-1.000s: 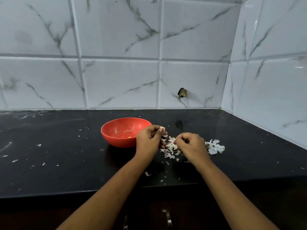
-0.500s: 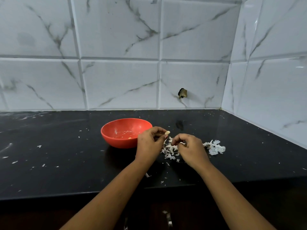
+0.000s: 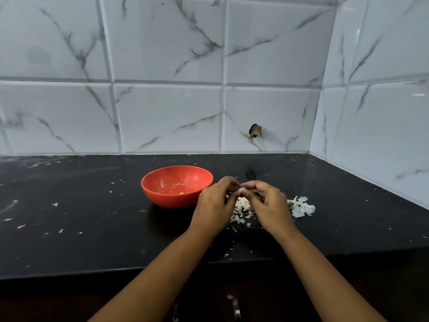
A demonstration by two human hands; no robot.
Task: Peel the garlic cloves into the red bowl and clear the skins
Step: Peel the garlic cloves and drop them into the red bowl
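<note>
The two hands have closed on each other since half a second ago. Then the left hand (image 3: 214, 203) held the garlic clove (image 3: 242, 190) up at its fingertips, with a small gap between it and the right hand (image 3: 271, 205). Now the curled fingers (image 3: 229, 182) of the left meet the curled fingers (image 3: 258, 185) of the right, and the gap is gone. Both sets of fingers are narrow and pinch the clove from either side. Only a pale sliver of it shows between the tips, so how much skin it still wears cannot be told.

The clove is held in the air above the nearer heap of skins (image 3: 241, 206), just to the right of the red bowl (image 3: 171, 199) and not over it. A second ago both hands sat lower and apart, down among those skins; they are now higher and joined.

The bowl stands on the black surface (image 3: 69, 228) where it stood before, its right side just beside the left hand, with a few pale bits on its floor. The second heap of skins (image 3: 301, 206) lies to the right of the right hand, unchanged. Loose flakes are scattered over the surface to the left and along its front edge. A dark plug (image 3: 255, 131) sticks out of the marbled wall tiles (image 3: 167, 117) behind.
</note>
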